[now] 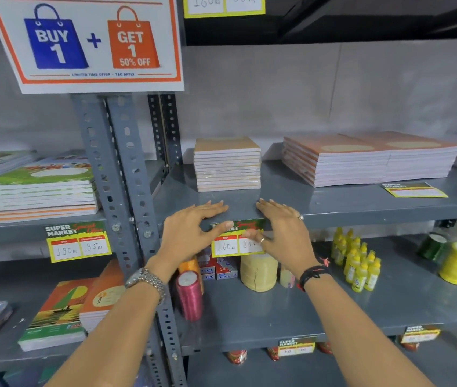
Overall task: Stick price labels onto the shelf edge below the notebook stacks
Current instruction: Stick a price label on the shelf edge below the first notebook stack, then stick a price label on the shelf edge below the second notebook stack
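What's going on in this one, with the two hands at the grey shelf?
A person is pressing a yellow price label onto the shelf edge, directly below the small brown notebook stack. The left hand and right hand both lie over the edge, fingers on the shelf top, thumbs on the label. One stuck label sits under the green notebooks to the left. A loose label lies on the shelf in front of the orange notebook stacks, not yet stuck.

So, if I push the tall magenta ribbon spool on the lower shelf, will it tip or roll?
Probably tips: the tall magenta ribbon spool stands upright, taller than wide. Once down, its round body likely rolls. Glossy; maybe slippery.
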A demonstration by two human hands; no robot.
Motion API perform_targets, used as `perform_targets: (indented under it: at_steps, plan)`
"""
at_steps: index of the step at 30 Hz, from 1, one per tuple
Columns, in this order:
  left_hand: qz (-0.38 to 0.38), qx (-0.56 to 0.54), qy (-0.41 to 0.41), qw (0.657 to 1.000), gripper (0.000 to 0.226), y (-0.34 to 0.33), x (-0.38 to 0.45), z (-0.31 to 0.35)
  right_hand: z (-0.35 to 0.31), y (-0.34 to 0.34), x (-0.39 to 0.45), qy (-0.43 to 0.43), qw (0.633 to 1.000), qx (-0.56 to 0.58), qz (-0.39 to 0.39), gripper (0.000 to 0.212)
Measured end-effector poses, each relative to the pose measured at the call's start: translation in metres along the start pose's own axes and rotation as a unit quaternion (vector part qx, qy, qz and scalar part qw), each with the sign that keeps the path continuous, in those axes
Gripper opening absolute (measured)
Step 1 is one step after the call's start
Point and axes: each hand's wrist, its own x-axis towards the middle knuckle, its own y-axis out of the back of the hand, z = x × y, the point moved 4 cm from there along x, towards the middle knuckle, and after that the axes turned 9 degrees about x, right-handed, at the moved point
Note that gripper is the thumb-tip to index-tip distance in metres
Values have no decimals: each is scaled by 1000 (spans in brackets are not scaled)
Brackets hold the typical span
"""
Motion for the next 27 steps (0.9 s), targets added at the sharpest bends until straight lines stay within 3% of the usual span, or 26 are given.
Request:
perform_targets:
  at_steps: [2,5,10,14,15,20,22,27]
  plan:
    - [22,-53,46,997,56,5,1,4,12,6,-7,35,998,-15,-43,75]
    - [53,-117,76,989,52,6,14,29,39,34,-19,32,998,20,-41,71]
    - [51,-109,62,991,31,-32,57,125,130,126,-26,-47,992,64,102,41]
    - [-31,-98,82,991,24,-81,88,192,214,188,-17,-141,974,69,163,31]
    - [-44,-100,95,989,24,-102,102,233,251,219,-17,-163,973,68,151,32]
    - [-120,-84,162,976,38,-159,139,299,330,249,9,-253,961,84,71,39]
    - [-121,-85,183,972,46,-173,148,320,345,251,22,-263,959,98,29,42]
    - [-84,-90,249,961,42,-188,155,338,352,245,47,-254,962,62,-73,40]
